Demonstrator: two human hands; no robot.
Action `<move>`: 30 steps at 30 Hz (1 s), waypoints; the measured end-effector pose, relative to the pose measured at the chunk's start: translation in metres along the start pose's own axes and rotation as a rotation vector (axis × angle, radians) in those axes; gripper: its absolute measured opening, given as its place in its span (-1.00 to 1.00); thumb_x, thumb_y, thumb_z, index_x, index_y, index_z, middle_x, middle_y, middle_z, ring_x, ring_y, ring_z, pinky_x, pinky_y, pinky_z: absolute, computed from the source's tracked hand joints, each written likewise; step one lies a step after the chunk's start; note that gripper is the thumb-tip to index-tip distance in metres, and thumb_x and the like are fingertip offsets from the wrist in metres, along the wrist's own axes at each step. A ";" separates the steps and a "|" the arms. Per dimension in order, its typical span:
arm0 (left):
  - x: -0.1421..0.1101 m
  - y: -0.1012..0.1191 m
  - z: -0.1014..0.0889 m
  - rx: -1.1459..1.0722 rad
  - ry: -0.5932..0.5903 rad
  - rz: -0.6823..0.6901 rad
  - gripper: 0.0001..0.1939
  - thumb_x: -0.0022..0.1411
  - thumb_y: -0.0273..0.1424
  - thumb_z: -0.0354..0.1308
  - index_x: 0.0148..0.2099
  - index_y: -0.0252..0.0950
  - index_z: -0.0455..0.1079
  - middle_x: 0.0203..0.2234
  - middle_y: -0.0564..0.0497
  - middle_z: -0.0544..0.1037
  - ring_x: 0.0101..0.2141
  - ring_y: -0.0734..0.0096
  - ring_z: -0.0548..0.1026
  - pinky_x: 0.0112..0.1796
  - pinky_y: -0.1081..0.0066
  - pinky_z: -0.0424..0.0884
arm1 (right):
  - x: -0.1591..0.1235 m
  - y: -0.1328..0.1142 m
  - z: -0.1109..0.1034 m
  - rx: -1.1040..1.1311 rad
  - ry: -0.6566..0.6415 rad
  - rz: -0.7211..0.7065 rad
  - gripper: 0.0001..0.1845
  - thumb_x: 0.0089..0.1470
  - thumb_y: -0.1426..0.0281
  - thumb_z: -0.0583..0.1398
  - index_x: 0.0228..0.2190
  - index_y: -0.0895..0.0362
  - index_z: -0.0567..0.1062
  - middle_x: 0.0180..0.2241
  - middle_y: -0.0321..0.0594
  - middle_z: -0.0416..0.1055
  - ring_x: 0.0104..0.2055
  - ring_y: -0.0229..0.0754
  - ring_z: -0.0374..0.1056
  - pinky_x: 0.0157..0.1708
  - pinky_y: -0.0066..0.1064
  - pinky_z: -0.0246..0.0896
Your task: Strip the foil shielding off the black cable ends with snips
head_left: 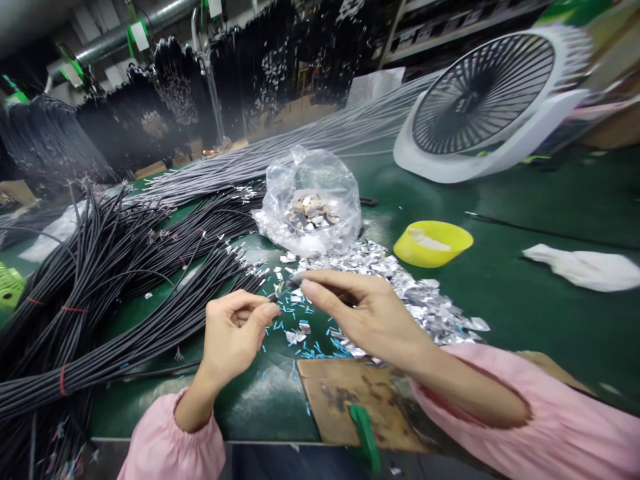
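Note:
My left hand (pixel 234 333) is closed in a pinch over the green table (pixel 525 300), its fingertips on something small and dark that I cannot make out. My right hand (pixel 360 310) is closed too, thumb and fingers gripping the end of a thin dark cable (pixel 320 285) that runs back under the palm. The two pinches almost meet above a scatter of blue wire bits (pixel 290 320) and silver foil scraps (pixel 415 293). Both wrists wear pink sleeves.
Large bundles of black cables (pixel 100 293) cover the table's left side. A clear plastic bag (pixel 313 200) of small metal parts stands behind the hands. A yellow bowl (pixel 433 243), a white cloth (pixel 585 267) and a white fan (pixel 490 100) lie to the right. A cardboard piece (pixel 345 400) lies at the near edge.

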State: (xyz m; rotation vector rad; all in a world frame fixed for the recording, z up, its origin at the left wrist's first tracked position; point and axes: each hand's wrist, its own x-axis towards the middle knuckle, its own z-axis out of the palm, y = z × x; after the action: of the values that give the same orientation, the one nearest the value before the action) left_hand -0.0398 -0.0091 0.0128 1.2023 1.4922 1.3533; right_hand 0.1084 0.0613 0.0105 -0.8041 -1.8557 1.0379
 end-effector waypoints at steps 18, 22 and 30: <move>0.005 0.000 0.002 -0.118 -0.283 -0.124 -0.50 -0.02 0.02 0.18 -0.61 -0.34 0.26 -0.72 0.13 0.21 -0.73 0.69 0.09 -0.71 0.55 -0.02 | 0.003 0.004 0.001 0.081 -0.211 -0.167 -0.66 0.06 0.23 0.07 -0.64 0.14 0.29 -0.66 -0.34 0.14 -0.64 -0.37 0.03 -0.64 -0.49 -0.08; 0.006 0.000 0.006 -0.140 -0.253 -0.233 -0.48 -0.03 0.03 0.17 -0.61 -0.33 0.17 -0.73 0.15 0.17 -0.74 0.72 0.06 -0.70 0.56 -0.09 | 0.003 0.005 0.003 -0.219 -0.014 -0.359 -0.80 -0.04 0.40 0.09 -0.64 0.14 0.37 -0.63 -0.28 0.23 -0.59 -0.34 0.08 -0.60 -0.47 -0.09; 0.003 -0.005 0.009 -0.101 -0.118 0.001 -0.58 -0.04 -0.11 0.25 -0.56 -0.35 0.24 -0.76 0.17 0.21 -0.74 0.71 0.13 -0.69 0.60 0.03 | 0.002 0.002 0.003 -0.194 -0.029 -0.340 -0.74 0.07 0.40 0.05 -0.62 0.14 0.30 -0.66 -0.32 0.18 -0.63 -0.36 0.08 -0.63 -0.51 -0.02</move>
State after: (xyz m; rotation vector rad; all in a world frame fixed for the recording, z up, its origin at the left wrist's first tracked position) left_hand -0.0328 -0.0036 0.0064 1.1976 1.3254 1.3199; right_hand 0.1055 0.0631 0.0084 -0.5564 -2.0522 0.6664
